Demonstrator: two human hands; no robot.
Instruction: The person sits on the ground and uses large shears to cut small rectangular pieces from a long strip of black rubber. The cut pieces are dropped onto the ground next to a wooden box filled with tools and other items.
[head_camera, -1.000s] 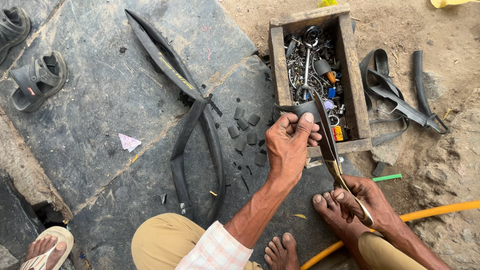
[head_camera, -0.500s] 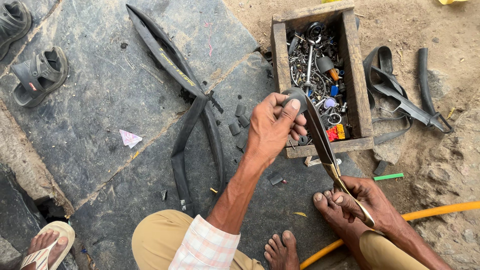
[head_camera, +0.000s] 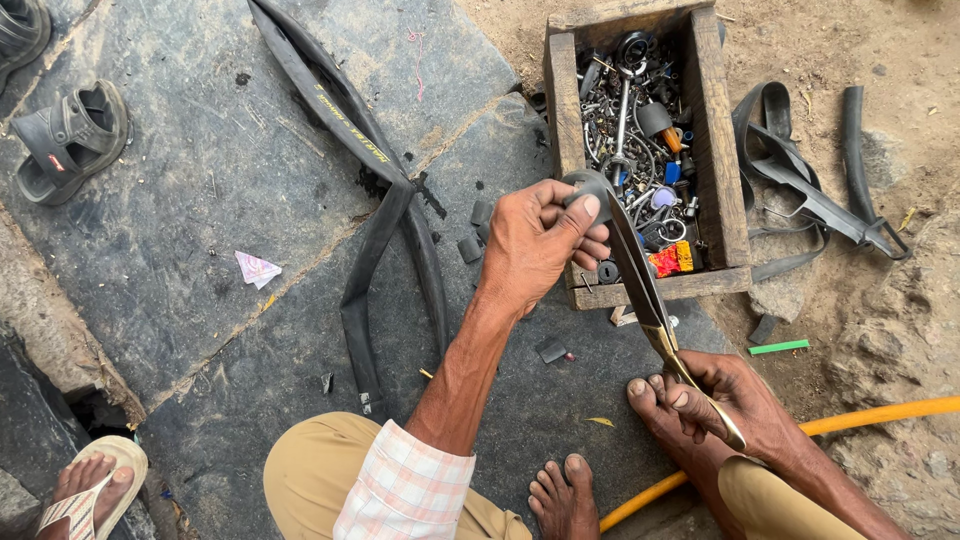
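— What has the left hand (head_camera: 535, 240) got?

— Its grip is pinched around a small piece of black rubber (head_camera: 585, 185), thumb and fingertips clenched on it, held up just in front of the wooden box (head_camera: 712, 150) of metal parts.

— And the right hand (head_camera: 735, 400)?

— Its grip is closed through the brass handles of large scissors (head_camera: 645, 290). The blades point up toward the rubber piece and touch its edge; whether they are parted, I cannot tell.

— Around them?

— A black inner tube (head_camera: 375, 230) lies on the stone floor (head_camera: 180, 260), left of the arm.

Shiny metal scissors (head_camera: 640, 285), matt rubber piece (head_camera: 583, 187), rough wooden box (head_camera: 712, 130).
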